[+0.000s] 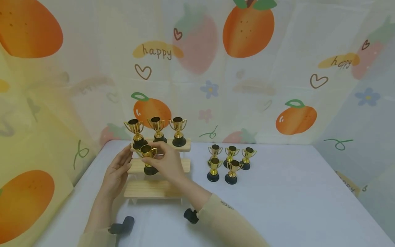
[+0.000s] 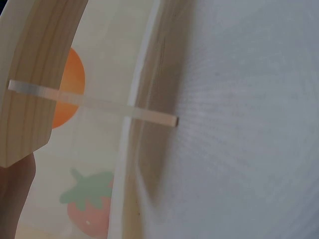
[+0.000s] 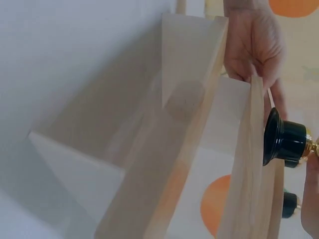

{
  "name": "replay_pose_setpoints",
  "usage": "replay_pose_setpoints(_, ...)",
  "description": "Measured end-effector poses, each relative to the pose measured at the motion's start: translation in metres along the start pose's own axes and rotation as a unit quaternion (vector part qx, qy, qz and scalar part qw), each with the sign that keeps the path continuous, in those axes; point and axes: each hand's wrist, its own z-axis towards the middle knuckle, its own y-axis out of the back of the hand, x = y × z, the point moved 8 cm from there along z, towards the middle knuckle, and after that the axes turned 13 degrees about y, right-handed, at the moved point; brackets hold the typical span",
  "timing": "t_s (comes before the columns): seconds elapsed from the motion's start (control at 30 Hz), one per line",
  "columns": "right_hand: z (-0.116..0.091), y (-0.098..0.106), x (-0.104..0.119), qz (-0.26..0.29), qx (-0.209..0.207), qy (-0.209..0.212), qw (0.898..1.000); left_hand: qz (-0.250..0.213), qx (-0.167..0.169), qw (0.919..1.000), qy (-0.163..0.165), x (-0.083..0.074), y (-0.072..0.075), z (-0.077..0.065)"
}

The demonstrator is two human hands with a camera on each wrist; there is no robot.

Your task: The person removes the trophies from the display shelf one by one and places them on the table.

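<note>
My right hand (image 1: pixel 168 163) pinches a small gold trophy cup (image 1: pixel 146 151) with a black base, fingers and thumb around its upper part. The cup is upright at the middle tier of a wooden three-tier display stand (image 1: pixel 152 190). In the right wrist view its black base (image 3: pixel 286 141) appears right at the edge of a board. My left hand (image 1: pixel 115 173) rests against the stand's left end, fingers by the top board and thumb by the middle one. Three similar trophies (image 1: pixel 178 132) stand in a row on the top tier.
On the white-covered table (image 1: pixel 277 206), several more gold trophies (image 1: pixel 231 171) stand grouped right of the stand. A printed fruit cloth (image 1: pixel 197 85) hangs behind. Dark wrist cameras (image 1: pixel 123 224) sit at both cuffs. Clear supports (image 2: pixel 99 102) hold up the boards.
</note>
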Motion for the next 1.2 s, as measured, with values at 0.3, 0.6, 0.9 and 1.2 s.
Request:
replay_pose_setpoints(0.3, -0.008, 0.024, 0.005, 0.004, 0.003, -0.008, 1.0, -0.016, 0.007, 0.9998, -0.011, -0.002, -0.002, -0.002)
replay_pose_setpoints(0.6, -0.02, 0.05, 0.006, 0.004, -0.002, -0.009, 1.0, -0.018, 0.008, 0.9998, -0.004, 0.0, -0.001, -0.002)
replay_pose_setpoints(0.9, -0.031, 0.084, 0.003, 0.019, -0.03, -0.023, 0.999, -0.02, 0.011, 0.9996, -0.014, 0.0, 0.0, -0.002)
replay_pose_setpoints(1.2, -0.045, 0.122, -0.009, -0.001, -0.062, -0.029, 0.998, -0.023, 0.014, 0.9995, -0.016, -0.002, -0.001, -0.002)
